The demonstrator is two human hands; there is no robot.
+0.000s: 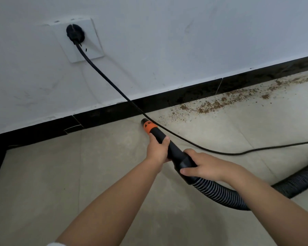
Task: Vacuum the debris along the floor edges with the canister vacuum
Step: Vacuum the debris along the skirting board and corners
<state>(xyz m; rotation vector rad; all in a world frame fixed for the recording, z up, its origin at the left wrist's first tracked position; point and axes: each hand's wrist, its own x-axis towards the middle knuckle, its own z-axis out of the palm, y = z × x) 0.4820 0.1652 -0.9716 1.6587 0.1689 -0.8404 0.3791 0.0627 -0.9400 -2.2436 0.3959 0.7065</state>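
Fingers (188, 170) of the right hand (205, 166) are wrapping round the thick rear collar of the vacuum nozzle (167, 144), just where the ribbed hose (219, 190) is joining it, thumb on the near side. Ahead of it, the left hand (157, 150) is gripping the slimmer black shaft, its fingers curling round from the left and hidden underneath. Both hands are closed firmly on the tool, neither holding anything else.

Beyond the left hand, the orange tip (148, 126) is pointing down at the floor (60, 174), close to the black baseboard (114, 110); whether it is touching the tile I cannot tell. The debris (208, 105), a brown gritty trail, is lying along the floor edge to the right of the tip and running off toward the far right, so the sweep seems to be at its start, with most of the trail not yet picked up.

The next move probably calls for sliding the tip rightward along the baseboard, keeping it low.

Standing in the way is the power cord (103, 75), hanging from the plug (75, 33) in the wall socket (94, 50), crossing just beside the tip and lying over the floor to the right. It could snag the nozzle as it is travelling.
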